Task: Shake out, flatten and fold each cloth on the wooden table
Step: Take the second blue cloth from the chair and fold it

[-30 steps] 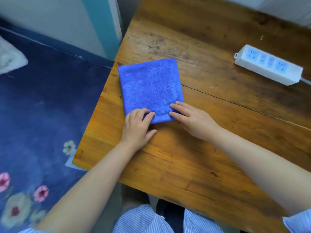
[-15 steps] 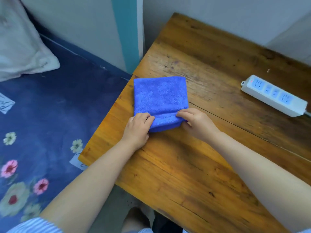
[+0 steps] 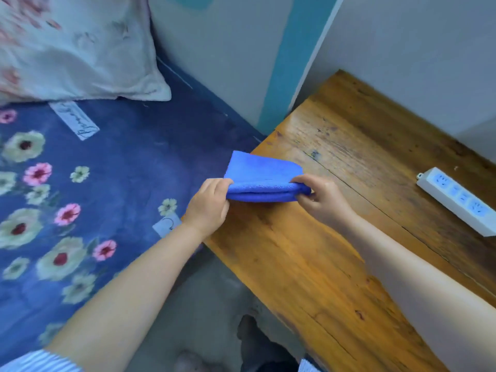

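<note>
Bottom left corner: a striped sleeve (image 3: pixel 40 362), blue and white. Between the forearms at bottom centre, grey floor (image 3: pixel 204 304), with something dark and blurred at the lower edge, too indistinct to tell. Rising from lower left toward the middle, a bare forearm ending in the left hand (image 3: pixel 208 206), fingers curled round the left end of a folded blue cloth (image 3: pixel 264 177), thumb side on top. From the lower right, the other forearm ending in the right hand (image 3: pixel 322 201), pinching the cloth's right end between thumb and curled fingers. Cloth at frame centre, folded in layers, thick fold edge toward the camera, gripped at both ends just over the left edge of the wooden table (image 3: pixel 308 277), its far corner reaching past that edge; lifted or touching the wood, cannot tell. On the table at right, well apart from the cloth, a white power strip (image 3: pixel 456 200). Left half: a dark blue flowered bedspread (image 3: pixel 112 167). Upper left: a pale pillow (image 3: pixel 72 49). Across the top: a grey wall (image 3: pixel 402 49) with a teal stripe.
</note>
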A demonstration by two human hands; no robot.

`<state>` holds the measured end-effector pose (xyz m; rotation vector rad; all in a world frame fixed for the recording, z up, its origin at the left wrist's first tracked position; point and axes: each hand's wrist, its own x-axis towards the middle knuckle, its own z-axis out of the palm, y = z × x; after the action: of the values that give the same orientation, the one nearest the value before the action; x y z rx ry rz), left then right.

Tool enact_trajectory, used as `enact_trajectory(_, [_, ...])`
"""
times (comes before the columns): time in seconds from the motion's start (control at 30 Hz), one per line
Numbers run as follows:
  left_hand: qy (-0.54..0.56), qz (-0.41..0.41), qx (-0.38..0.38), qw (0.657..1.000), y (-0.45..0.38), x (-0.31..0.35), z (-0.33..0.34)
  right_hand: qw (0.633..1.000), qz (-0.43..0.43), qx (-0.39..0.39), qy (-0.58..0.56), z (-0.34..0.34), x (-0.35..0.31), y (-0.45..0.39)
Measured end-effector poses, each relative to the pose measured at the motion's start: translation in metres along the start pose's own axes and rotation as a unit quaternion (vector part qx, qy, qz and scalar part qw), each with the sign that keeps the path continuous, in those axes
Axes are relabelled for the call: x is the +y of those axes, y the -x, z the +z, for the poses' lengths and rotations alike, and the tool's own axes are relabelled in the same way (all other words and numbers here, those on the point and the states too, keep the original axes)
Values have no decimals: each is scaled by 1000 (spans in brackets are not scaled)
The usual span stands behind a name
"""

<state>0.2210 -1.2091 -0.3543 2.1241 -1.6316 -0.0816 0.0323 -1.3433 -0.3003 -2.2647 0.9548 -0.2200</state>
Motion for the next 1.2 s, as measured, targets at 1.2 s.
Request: enact_trajectory(1.2, [-81, -479, 125, 865, 341, -349, -474, 909, -386, -151, -50, 317, -638, -67])
